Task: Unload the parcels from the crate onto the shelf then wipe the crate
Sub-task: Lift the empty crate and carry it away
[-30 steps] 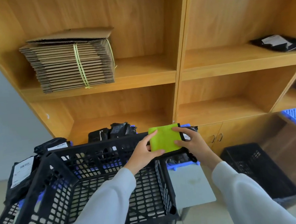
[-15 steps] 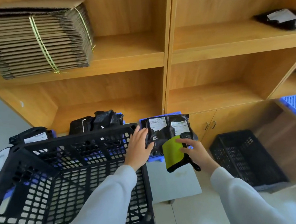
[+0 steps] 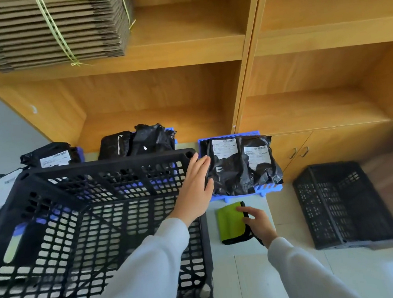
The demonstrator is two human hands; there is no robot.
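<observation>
Fingers of the left hand lie straight and together, holding nothing, over the right rim of the large black crate; whether the palm touches the rim cannot be told. At far left, black parcels with white labels lie beyond the crate's far and left edges, and a second heap of parcels sits behind its far rim, on blue pallets. The crate's mesh floor shows through bare, with floor tiles visible beneath. Above, a strapped cardboard stack fills the left bay of the upper shelf, reaching its front edge; the lower left bay stands open. Right of the crate, two labelled parcels lie side by side on a blue pallet, touching the left fingertips' side. Just in front of that pallet a folded green cloth with a black border lies flat on a pale surface; the right hand rests on its right edge, fingers loosely bent over the border, thumb hidden. Bare floor separates the cloth from a smaller black crate at right, standing well apart beneath the cabinet doors.
</observation>
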